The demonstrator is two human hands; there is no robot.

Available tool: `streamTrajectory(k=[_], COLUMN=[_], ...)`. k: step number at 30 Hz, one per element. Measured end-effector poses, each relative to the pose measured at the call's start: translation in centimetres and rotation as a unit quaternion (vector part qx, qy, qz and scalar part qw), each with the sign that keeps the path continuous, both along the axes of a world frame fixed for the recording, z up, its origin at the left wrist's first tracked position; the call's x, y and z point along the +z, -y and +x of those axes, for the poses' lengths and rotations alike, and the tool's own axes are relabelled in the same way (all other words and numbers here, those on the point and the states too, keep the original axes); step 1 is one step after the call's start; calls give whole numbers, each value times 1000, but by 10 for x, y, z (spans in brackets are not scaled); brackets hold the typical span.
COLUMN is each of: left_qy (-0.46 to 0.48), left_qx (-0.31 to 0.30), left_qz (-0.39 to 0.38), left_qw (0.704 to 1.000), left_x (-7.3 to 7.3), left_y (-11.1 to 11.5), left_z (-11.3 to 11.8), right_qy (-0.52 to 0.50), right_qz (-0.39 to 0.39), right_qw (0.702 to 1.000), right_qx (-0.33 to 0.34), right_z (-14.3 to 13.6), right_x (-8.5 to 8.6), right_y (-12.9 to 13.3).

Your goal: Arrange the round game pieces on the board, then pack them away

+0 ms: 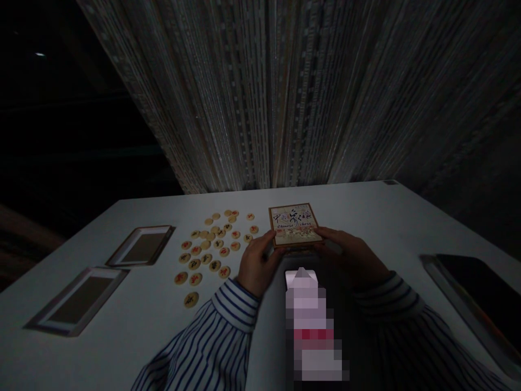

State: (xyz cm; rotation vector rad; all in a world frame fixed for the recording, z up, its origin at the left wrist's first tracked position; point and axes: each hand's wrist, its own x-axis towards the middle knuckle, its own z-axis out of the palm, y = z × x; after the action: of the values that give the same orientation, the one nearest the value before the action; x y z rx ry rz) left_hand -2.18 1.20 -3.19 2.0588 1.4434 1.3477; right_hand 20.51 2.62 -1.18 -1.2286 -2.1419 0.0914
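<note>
A square box printed with "Chinese chess" lies on the white table, in front of me. Both hands hold it by its near corners: my left hand grips the left one, and my right hand grips the right one, its lower fingers in shadow. To the left of the box lie several round wooden chess pieces, some with red characters, some with black, and some showing no visible character.
Two shallow open trays rest on the left of the white table. A dark flat object lies at the right. A lit, pixelated phone-like shape is near me. Patterned curtains hang behind.
</note>
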Motion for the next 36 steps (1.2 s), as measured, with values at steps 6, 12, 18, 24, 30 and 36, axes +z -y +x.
streamTrajectory(k=[6,12,18,24,30,36], left_qy=[-41,-63,-72,-76,-95,-144], left_qx=[-2,-5,-6,-9,-13,-16], left_qz=[-13,-22,-37,-47,-39,-51], left_qw=[999,998,997,996,995,988], left_x=[-2,-2,0,-2,-1,1], left_y=[0,-1,0,-1,-1,-1], left_z=[1,3,5,7,7,6], right_qy=[22,29,38,48,52,85], right_qz=[-18,-35,-50,-72,-71,-69], right_qw=[1000,999,998,996,996,993], right_qx=[-5,-5,-24,-24,-35,-42], right_z=[0,1,-1,-4,-4,-5], right_x=[-2,-5,-2,3,1,5], right_y=[1,0,1,3,2,4])
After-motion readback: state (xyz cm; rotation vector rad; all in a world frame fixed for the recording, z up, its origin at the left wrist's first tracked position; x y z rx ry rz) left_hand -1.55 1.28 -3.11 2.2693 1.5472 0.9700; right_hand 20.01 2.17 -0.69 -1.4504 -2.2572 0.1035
